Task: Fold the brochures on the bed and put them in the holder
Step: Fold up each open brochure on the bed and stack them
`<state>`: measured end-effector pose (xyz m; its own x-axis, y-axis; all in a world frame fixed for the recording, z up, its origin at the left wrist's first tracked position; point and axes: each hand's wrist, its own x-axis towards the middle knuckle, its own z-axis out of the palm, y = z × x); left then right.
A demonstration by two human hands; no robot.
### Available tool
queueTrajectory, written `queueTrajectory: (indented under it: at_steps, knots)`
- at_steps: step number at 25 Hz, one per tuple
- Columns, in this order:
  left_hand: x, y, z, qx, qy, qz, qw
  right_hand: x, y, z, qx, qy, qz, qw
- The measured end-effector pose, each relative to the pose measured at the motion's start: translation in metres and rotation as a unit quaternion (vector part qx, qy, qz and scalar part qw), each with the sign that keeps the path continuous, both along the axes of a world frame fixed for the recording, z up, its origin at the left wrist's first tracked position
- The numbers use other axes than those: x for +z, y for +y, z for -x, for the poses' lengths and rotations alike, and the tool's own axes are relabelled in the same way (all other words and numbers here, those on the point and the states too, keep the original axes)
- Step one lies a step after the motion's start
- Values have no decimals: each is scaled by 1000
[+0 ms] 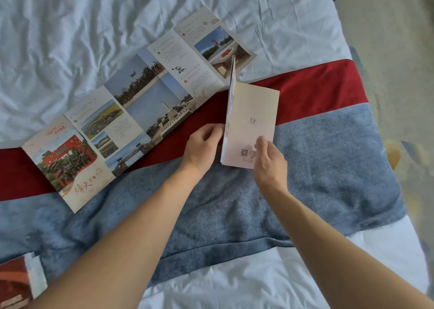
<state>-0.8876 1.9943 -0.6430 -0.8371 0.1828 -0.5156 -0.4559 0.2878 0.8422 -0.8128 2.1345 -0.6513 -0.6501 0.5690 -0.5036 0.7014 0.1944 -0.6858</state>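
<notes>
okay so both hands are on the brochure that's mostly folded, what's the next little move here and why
Probably press the folded brochure flat. Its left panels stand up off the red band, with the left hand at that edge and the right hand on the cover near the QR code. The long brochure lies fully open.

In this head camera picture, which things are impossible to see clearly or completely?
- Holder: not in the head view at all.
- Red-and-white printed item at bottom left: cut off by the frame edge, so its kind is unclear.
- Inner panels of the folded cream paper brochure: hidden by its cover.
- Left hand fingertips: hidden behind the brochure's edge.
- Small print on the long unfolded photo brochure: too small to read.
</notes>
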Motion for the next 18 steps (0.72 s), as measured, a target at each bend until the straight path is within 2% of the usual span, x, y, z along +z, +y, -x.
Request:
queueTrajectory:
  at_steps: [3, 7, 10, 12, 14, 16, 18]
  knots:
    - [-2, 0, 2, 31, -46, -55, 997, -3, 3, 4, 18, -5, -7, 1000]
    - [-10, -17, 12, 62, -95, -2, 994, -13, 7, 2, 121, -77, -103, 984]
    - [-16, -37, 16, 109, -180, -92, 973, -11, 2, 5, 106, -92, -104, 985]
    - [-18, -45, 17, 132, -217, -149, 956, -6, -2, 9, 79, -61, -53, 994]
    - [-18, -47, 17, 133, -238, -161, 949, 4, -8, 14, 15, 10, 84, 996]
    - [-16, -42, 17, 101, -225, -125, 961, 10, -13, 19, -24, 64, 206, 976]
    - [-15, -34, 17, 67, -165, -64, 982, 14, -16, 24, -38, 81, 234, 968]
